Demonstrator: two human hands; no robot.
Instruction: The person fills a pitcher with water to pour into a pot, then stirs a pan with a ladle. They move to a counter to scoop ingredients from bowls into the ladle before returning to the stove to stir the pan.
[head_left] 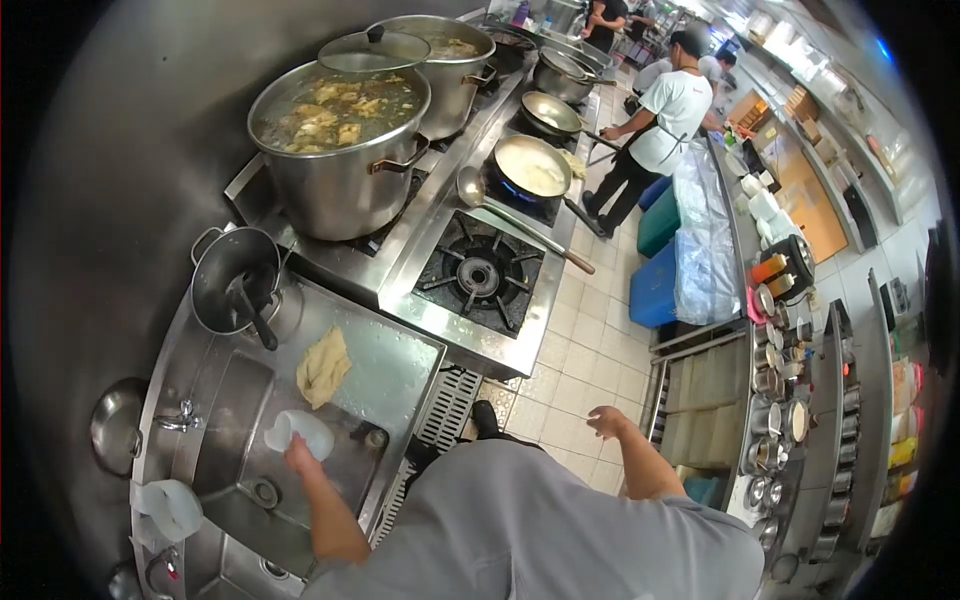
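Note:
My left hand (299,456) grips a translucent white plastic jug (308,430) over the steel sink (232,420). What the jug holds, if anything, I cannot make out. Close by, a crumpled yellowish cloth (323,368) lies on the wet steel drainboard (385,365), and a tap (180,417) stands at the sink's wall side. Out over the tiled floor, my right hand (605,422) is empty, its fingers apart.
Ahead stand two large stockpots (335,195), a bare burner (480,277), a ladle (530,235) and a pan of pale liquid (530,165) over a blue flame. A co-worker (672,110) stands in the aisle. Blue bins (655,285) and a crowded counter (765,400) line the right.

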